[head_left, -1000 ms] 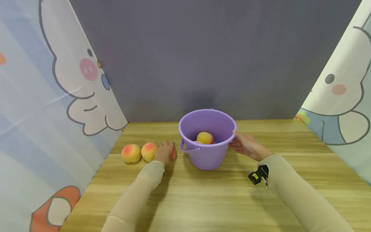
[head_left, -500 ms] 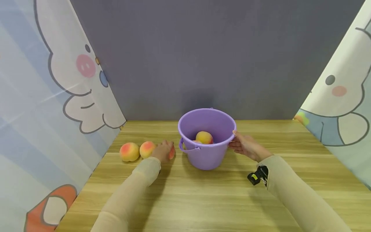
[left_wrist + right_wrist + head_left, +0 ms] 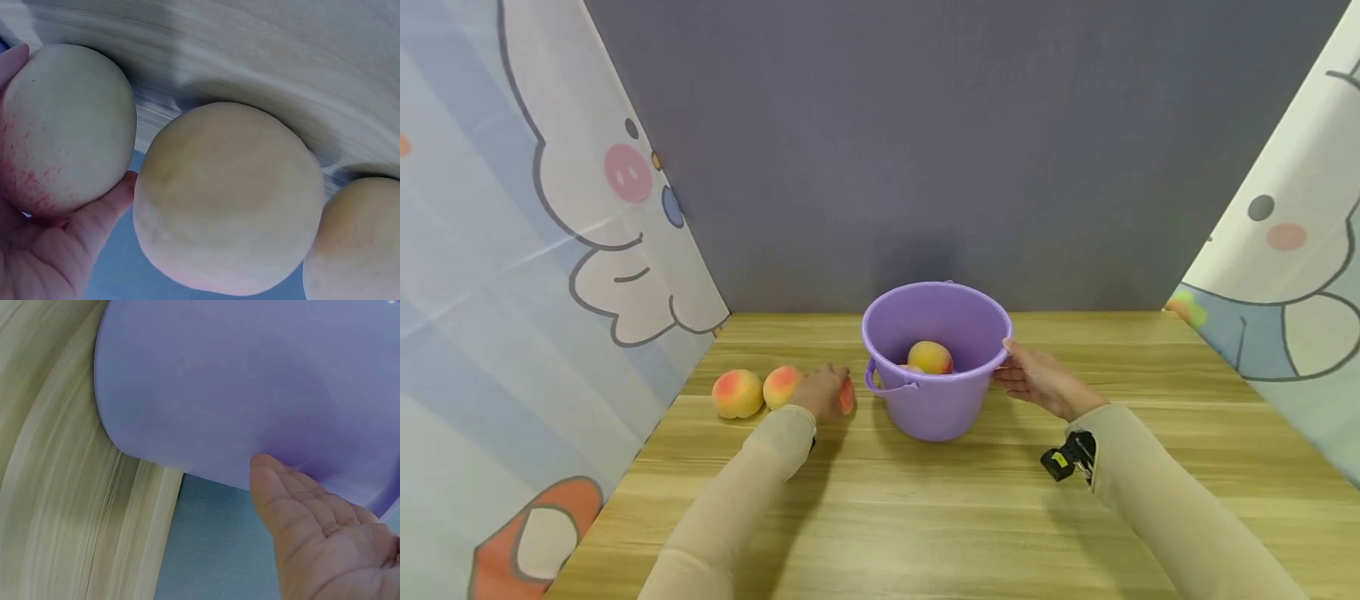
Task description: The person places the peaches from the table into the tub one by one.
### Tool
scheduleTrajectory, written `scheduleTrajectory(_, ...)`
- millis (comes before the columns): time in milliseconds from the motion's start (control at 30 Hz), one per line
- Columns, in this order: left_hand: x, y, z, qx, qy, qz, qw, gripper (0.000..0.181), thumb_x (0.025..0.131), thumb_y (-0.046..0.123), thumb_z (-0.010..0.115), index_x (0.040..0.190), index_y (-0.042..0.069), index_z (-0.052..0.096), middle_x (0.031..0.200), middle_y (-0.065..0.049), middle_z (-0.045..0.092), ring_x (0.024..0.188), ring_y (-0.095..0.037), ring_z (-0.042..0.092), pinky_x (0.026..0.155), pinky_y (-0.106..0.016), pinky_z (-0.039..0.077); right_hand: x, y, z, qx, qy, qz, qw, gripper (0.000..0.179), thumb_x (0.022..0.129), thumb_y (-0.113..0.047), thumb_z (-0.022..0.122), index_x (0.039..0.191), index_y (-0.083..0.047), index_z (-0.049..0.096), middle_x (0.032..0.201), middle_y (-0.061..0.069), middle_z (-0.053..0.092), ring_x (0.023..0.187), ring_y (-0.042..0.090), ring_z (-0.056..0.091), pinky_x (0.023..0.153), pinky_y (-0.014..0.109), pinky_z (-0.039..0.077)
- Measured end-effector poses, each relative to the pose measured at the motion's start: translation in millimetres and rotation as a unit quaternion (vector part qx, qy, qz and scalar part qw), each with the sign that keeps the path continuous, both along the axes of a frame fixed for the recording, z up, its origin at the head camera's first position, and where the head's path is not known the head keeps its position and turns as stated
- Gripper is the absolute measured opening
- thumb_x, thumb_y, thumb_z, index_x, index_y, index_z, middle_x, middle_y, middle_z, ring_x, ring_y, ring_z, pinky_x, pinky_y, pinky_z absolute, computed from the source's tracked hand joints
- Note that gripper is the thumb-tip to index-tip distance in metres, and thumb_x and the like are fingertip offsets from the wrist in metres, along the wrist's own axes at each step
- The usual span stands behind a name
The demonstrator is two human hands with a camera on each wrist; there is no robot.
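My left hand (image 3: 823, 392) holds a peach (image 3: 69, 131), thumb and fingers curled round its sides; in the head view only a red edge of that fruit shows. Just left of the hand is a second peach (image 3: 781, 386), and beyond it a third peach (image 3: 737, 393). A purple bucket (image 3: 934, 417) stands upright in the middle. Inside it lies a yellow-red peach (image 3: 931, 357), with part of another showing beside it. My right hand (image 3: 1041, 382) grips the bucket's right side, thumb at the rim, fingers against the outer wall.
Everything stands on a wood-grain table (image 3: 910, 517). A dark grey panel (image 3: 895, 150) rises behind the bucket. Cartoon-printed cloth (image 3: 580, 300) borders the left side, and similar cloth hangs at the right. The bucket's handle (image 3: 887, 385) hangs down on its left.
The left hand has shifted slightly left round the peach beside the bucket. The right hand and the bucket stay in place; the head view sways a little.
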State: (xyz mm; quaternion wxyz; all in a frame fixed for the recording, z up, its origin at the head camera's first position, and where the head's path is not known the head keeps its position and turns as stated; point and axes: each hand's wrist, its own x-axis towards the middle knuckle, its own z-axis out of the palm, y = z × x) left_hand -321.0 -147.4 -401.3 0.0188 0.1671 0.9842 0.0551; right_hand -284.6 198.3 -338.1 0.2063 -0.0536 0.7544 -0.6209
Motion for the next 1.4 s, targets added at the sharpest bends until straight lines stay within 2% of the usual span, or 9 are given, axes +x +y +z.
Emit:
scheduleTrajectory(167,2.6,-1.2,2.8,0.029,-0.003,0.013,0.9995,0.065,0.066,0.013,0.081,0.125,0.002,0.055,0.107,-0.020,0.056,0.091,-0.037,0.060,0.077,-0.046,0.053,0.3,0,0.6,-0.005,0.001,0.005,1.0000,0.076,0.103,-0.045,0.021,0.140,0.022,0.021,0.140,0.037,0.032,0.132,0.046,0.032,0.108,0.054,0.026)
scheduleTrajectory(300,3.9,-3.8,5.4,0.028,0.037,0.009,0.9989,0.064,0.065,0.017,0.083,0.120,0.002,0.055,0.100,-0.020,0.058,0.085,-0.036,0.062,0.071,-0.045,0.054,-0.3,1,0.8,-0.005,0.004,0.007,1.0000,0.076,0.103,-0.045,0.020,0.139,0.022,0.021,0.140,0.037,0.032,0.132,0.046,0.031,0.108,0.055,0.026)
scheduleTrajectory(400,5.3,-5.0,10.0,0.033,0.052,0.006,0.9981,0.065,0.066,0.017,0.083,0.122,0.000,0.054,0.101,-0.022,0.059,0.085,-0.037,0.062,0.071,-0.046,0.054,-0.3,2,0.8,-0.004,0.005,0.005,1.0000,0.076,0.103,-0.044,0.020,0.139,0.022,0.021,0.139,0.037,0.032,0.132,0.046,0.031,0.108,0.055,0.027)
scheduleTrajectory(600,8.6,-5.9,18.7,0.048,0.023,0.022,0.9983,0.072,0.066,0.019,0.084,0.128,-0.001,0.052,0.110,-0.026,0.056,0.091,-0.038,0.062,0.075,-0.048,0.053,0.3,1,0.0,-0.006,0.004,-0.001,1.0000,0.075,0.103,-0.044,0.021,0.140,0.022,0.022,0.139,0.037,0.033,0.131,0.046,0.033,0.108,0.054,0.028)
scheduleTrajectory(700,8.7,-6.9,18.9,0.054,0.025,0.021,0.9980,0.073,0.065,0.019,0.084,0.127,-0.001,0.053,0.109,-0.025,0.057,0.091,-0.037,0.062,0.075,-0.047,0.054,0.4,1,-0.8,-0.005,0.003,-0.002,1.0000,0.075,0.103,-0.044,0.021,0.140,0.022,0.022,0.139,0.037,0.033,0.132,0.046,0.032,0.108,0.054,0.029)
scheduleTrajectory(900,7.3,-8.5,20.8,0.057,0.029,0.015,0.9978,0.066,0.068,0.022,0.080,0.124,-0.002,0.054,0.105,-0.024,0.058,0.090,-0.036,0.062,0.076,-0.046,0.053,0.9,2,-2.0,-0.007,0.002,-0.002,1.0000,0.076,0.103,-0.044,0.021,0.139,0.022,0.021,0.139,0.037,0.033,0.132,0.046,0.032,0.107,0.054,0.029)
scheduleTrajectory(1133,4.4,-8.6,29.3,0.063,0.002,0.035,0.9974,0.072,0.066,0.020,0.080,0.129,0.001,0.052,0.111,-0.023,0.057,0.093,-0.035,0.061,0.078,-0.047,0.052,1.5,2,-3.1,-0.009,-0.001,-0.003,1.0000,0.075,0.103,-0.044,0.022,0.140,0.022,0.020,0.140,0.037,0.032,0.132,0.046,0.032,0.108,0.054,0.028)
scheduleTrajectory(1400,7.3,-9.3,40.4,0.088,-0.005,0.048,0.9950,0.078,0.061,0.016,0.077,0.133,0.002,0.050,0.113,-0.024,0.055,0.091,-0.032,0.060,0.078,-0.046,0.052,3.0,0,-1.1,-0.015,-0.001,-0.005,0.9999,0.075,0.104,-0.043,0.021,0.139,0.023,0.020,0.139,0.038,0.032,0.131,0.046,0.032,0.108,0.054,0.028)
